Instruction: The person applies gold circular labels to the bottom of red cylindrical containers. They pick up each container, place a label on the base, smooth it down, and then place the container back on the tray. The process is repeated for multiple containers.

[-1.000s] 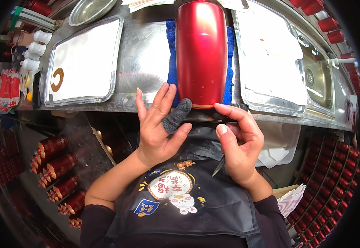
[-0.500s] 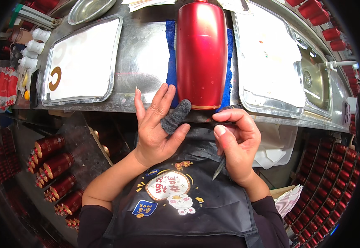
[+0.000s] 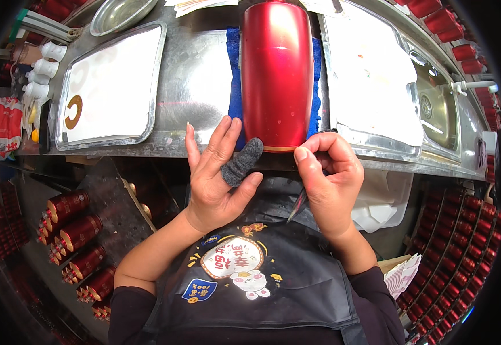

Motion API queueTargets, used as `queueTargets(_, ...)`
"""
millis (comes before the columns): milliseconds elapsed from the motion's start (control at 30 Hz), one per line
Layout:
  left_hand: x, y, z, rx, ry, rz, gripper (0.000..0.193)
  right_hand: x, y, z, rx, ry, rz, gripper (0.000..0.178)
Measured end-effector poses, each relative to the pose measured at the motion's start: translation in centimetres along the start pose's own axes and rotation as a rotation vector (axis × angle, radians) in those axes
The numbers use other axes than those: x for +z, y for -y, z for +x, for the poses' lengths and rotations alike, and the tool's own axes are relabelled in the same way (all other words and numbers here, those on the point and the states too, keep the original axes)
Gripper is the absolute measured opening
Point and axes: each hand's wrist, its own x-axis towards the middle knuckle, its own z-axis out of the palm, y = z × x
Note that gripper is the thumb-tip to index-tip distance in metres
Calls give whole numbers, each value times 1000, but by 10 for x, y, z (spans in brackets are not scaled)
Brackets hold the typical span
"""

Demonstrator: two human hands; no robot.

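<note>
A large glossy red bottle (image 3: 277, 75) lies on a blue cloth (image 3: 234, 69) at the bench edge, its gold-rimmed end toward me. My left hand (image 3: 213, 178) is open at that end's left side, fingers spread. A dark grey knitted cover (image 3: 242, 164) sheathes its index finger, whose tip meets the rim. My right hand (image 3: 331, 175) is closed, thumb and index fingertip pinched together at the rim's right side. Anything between those fingertips is too small to make out. A slim pointed tool (image 3: 297, 206), kind unclear, sticks out below the right palm, tip down.
A metal tray (image 3: 154, 109) at left carries a white sheet with a gold C-shaped piece (image 3: 74, 111). White sheets (image 3: 371, 80) cover another tray at right, beside a sink (image 3: 434, 109). Red bottles (image 3: 83, 230) stand racked below left; more red pieces (image 3: 452, 253) fill racks at right.
My right hand has moved up and slightly left, bringing its pinched fingertips to the bottle's gold rim. The left hand keeps nearly the same pose.
</note>
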Motion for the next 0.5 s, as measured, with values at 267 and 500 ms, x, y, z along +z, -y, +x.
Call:
queueTargets(267,1,1,0,0,3,-4,34,-1,3,2,58,24,122,3)
queueTargets(500,1,1,0,1,12,1,35,0,4,1,21,20,-5,7)
